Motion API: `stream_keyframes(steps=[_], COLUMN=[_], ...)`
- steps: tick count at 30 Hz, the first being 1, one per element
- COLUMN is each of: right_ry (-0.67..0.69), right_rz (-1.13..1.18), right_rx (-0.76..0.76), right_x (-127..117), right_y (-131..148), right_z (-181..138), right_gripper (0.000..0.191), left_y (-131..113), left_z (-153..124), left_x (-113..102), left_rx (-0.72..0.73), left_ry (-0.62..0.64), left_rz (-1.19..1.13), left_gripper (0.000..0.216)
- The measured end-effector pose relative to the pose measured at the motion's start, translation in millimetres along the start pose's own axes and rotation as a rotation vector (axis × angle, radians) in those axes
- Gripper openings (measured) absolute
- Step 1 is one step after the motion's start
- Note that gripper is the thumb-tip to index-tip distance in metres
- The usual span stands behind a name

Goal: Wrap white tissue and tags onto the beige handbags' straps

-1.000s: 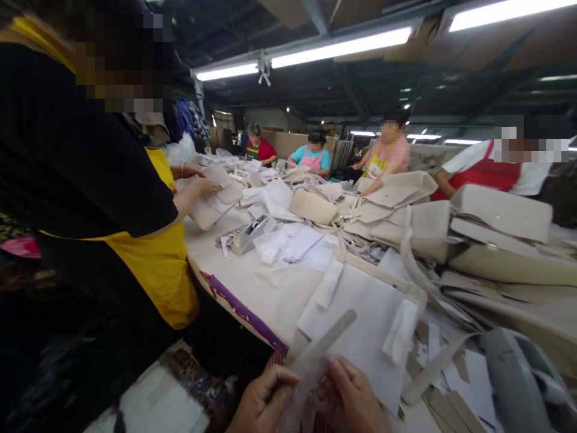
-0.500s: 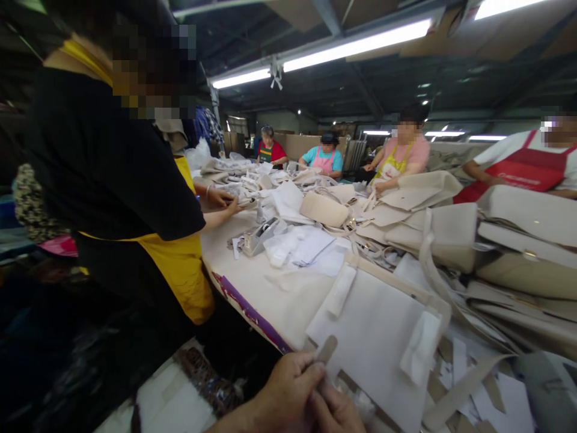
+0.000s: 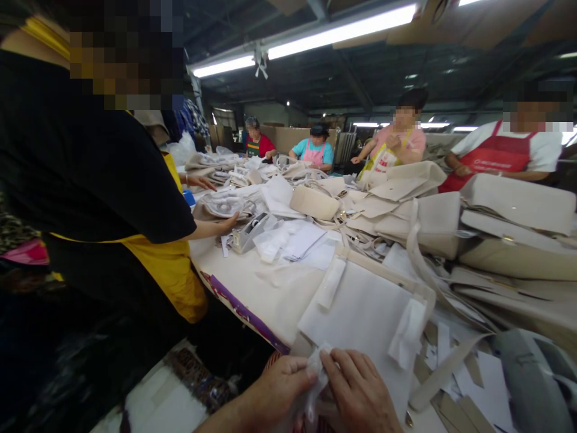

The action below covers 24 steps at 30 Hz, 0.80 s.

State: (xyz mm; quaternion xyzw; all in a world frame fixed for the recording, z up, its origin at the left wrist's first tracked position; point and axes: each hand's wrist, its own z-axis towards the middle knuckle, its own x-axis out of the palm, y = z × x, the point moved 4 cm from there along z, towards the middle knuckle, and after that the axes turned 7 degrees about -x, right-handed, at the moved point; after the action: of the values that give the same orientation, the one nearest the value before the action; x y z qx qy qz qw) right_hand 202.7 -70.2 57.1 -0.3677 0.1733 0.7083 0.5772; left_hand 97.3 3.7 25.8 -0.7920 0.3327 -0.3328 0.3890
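Note:
My left hand (image 3: 282, 388) is closed, with thumb and fingers pinching a thin, translucent white wrapping sheet (image 3: 317, 376). My right hand (image 3: 363, 388) presses its bent fingers on the same sheet from the right; its thumb is hidden. The sheet is bunched into a narrow upright fold, and what lies inside it cannot be seen. Just beyond my hands lies a beige bag (image 3: 412, 287) with a white sheet (image 3: 356, 313) over it. White wrapped pieces (image 3: 331, 285) rest at its two upper corners.
Beige bags (image 3: 514, 204) are heaped at the right. A grey tape dispenser (image 3: 527, 373) stands at lower right by strap scraps (image 3: 464, 403); a clear one (image 3: 247, 234) stands farther back. A co-worker in a yellow apron (image 3: 166, 270) works at the left; several people sit or stand across the table.
The beige strap end that stuck out of my left hand is out of sight; white sheet shows there instead. My right hand has come up onto it. The near co-worker's hands have moved apart over a bag.

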Motion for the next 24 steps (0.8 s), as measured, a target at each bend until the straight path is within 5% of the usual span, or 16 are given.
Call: stream_keyframes(steps=[8, 10, 17, 21, 24], right_ry=[0.043, 0.011, -0.138, -0.357, -0.362], right_rz=[0.213, 0.373, 1.303, 1.761, 1.879], right_rx=[0.067, 0.276, 1.530, 1.723, 1.759], right_x=[9.0, 9.0, 32.2, 43.1, 43.7], right_y=[1.3, -6.5, -16.7, 2.2, 10.9], right_z=[-15.0, -17.4, -33.9, -32.7, -32.4], right_gripper=[0.029, 0.026, 0.013, 0.029, 0.030], left_y=[-15.3, -17.2, -5.8, 7.3, 14.7], left_z=[-10.3, -11.3, -11.0, -3.9, 2.6], left_x=[0.0, 0.7, 1.0, -0.6, -3.8], left_rx=[0.038, 0.101, 0.404, 0.563, 0.586], left_ry=[0.140, 0.142, -0.126, -0.198, -0.200], left_rz=[0.112, 0.182, 0.553, 0.642, 0.608], left_gripper=[0.035, 0.033, 0.032, 0.025, 0.017])
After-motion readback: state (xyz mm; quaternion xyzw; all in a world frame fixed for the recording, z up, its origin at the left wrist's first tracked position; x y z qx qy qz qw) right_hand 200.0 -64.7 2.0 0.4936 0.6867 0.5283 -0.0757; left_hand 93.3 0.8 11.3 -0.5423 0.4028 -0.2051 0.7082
